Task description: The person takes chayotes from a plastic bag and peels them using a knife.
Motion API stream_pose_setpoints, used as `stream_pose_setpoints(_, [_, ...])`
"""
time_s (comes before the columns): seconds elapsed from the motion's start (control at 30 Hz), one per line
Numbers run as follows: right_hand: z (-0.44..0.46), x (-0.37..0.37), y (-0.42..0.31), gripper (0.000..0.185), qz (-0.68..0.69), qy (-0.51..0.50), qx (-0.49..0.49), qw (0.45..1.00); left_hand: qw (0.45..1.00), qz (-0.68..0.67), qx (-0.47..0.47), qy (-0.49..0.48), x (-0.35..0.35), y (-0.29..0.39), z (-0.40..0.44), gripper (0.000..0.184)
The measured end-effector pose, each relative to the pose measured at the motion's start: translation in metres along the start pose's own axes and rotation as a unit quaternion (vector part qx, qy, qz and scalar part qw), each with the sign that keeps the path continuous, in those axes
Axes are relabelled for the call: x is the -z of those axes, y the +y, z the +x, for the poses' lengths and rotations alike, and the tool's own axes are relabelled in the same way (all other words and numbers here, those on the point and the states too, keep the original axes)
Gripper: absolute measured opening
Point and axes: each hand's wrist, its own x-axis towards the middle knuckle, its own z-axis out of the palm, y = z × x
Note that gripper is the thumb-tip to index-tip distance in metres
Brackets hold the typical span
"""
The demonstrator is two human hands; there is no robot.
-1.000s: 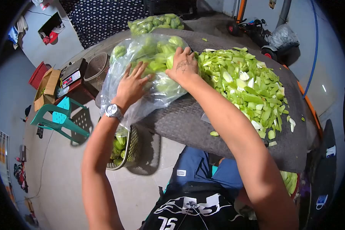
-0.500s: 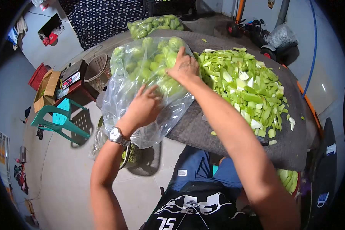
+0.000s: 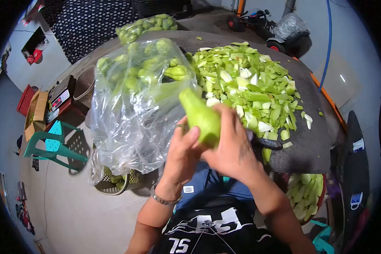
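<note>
A pale green chayote [image 3: 201, 118] is held between both hands in front of my body, its narrow end pointing up and away. My left hand [image 3: 183, 148] is closed on its lower left side. My right hand [image 3: 229, 146] wraps round its right side and lower end. Just beyond lies a clear plastic bag [image 3: 129, 122] full of chayotes, its mouth open toward the right. A large heap of cut chayote pieces [image 3: 254, 95] covers the table to the right. A dark handle [image 3: 270, 144] lies by the heap's near edge.
The table [image 3: 309, 144] has a grey-brown cover. A second bag of chayotes [image 3: 150, 27] rests at its far side. Below stand a basket [image 3: 110, 188] on the left and a container of pale pieces [image 3: 305, 197] on the right. A green plastic chair [image 3: 55, 142] stands left.
Both hands have left the bag and come back toward my body, now with one chayote between them. The bag's opening shows more on its right side. The view has shifted slightly.
</note>
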Motion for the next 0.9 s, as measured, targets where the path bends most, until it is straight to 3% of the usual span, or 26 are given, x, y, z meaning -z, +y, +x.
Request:
stream_pose_setpoints(0.03, [-0.012,0.016,0.002,0.083,0.029,-0.068,0.038,0.997,0.997,0.053,0.042,0.026,0.010,-0.011,0.006,0.063])
stream_pose_setpoints(0.07, [-0.011,0.050,-0.003,0.070,0.142,-0.201,-0.059,0.967,0.995,-0.002,0.096,-0.001,0.018,-0.014,0.011,0.059])
stream_pose_setpoints(0.1, [-0.018,0.076,0.007,0.050,0.180,-0.181,-0.071,0.964,0.987,-0.058,0.148,-0.029,0.023,-0.014,0.018,0.055])
stream_pose_setpoints(0.13, [-0.023,0.106,0.016,0.050,0.192,-0.141,-0.081,0.968,0.982,-0.102,0.148,-0.060,0.025,-0.015,0.024,0.051])
stream_pose_setpoints(0.23, [-0.041,0.192,0.014,0.049,0.070,-0.028,-0.043,0.996,0.991,-0.046,0.098,-0.083,0.042,-0.018,0.040,0.061])
stream_pose_setpoints(0.3, [-0.048,0.227,0.003,0.048,-0.009,-0.003,-0.006,1.000,0.989,-0.025,0.072,-0.123,0.058,-0.019,0.057,0.072])
stream_pose_setpoints(0.77, [-0.057,0.291,-0.033,0.045,-0.149,-0.009,0.029,0.988,0.977,-0.104,0.057,-0.177,0.084,-0.039,0.075,0.084])
stream_pose_setpoints(0.9, [-0.053,0.299,-0.040,0.044,-0.163,-0.025,0.031,0.986,0.987,-0.069,0.055,-0.135,0.088,-0.039,0.069,0.085])
